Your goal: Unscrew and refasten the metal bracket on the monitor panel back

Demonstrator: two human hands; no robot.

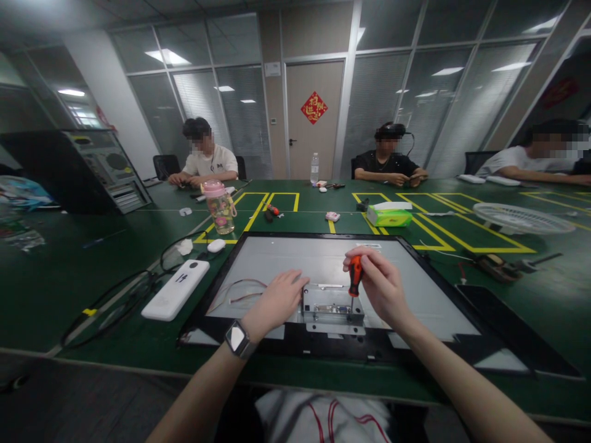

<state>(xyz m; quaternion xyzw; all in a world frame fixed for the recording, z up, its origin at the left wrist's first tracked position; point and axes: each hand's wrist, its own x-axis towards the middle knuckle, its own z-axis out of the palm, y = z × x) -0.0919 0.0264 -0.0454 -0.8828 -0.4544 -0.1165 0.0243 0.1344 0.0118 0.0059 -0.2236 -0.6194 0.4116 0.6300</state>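
A flat display panel [258, 255] with a black frame lies before me on the table. On its near part sits a silver metal bracket [335, 329] with a row of ports. My left hand [279, 298], wearing a watch, holds the bracket's left end with its fingertips. In my right hand [381, 283] is a red and black screwdriver [355, 275], nearly upright. Its shaft points down at the bracket's right end; the exact contact is too small to make out. Thin wires [244, 298] lie on the panel left of the bracket.
Left of the panel are a white power bank [176, 289], black cables [108, 314] and a pink-lidded bottle [221, 212]. A green tissue pack [389, 215] stands behind it. On the right are a dark flat strip [512, 326] and a tool [496, 266]. Three people sit across the table.
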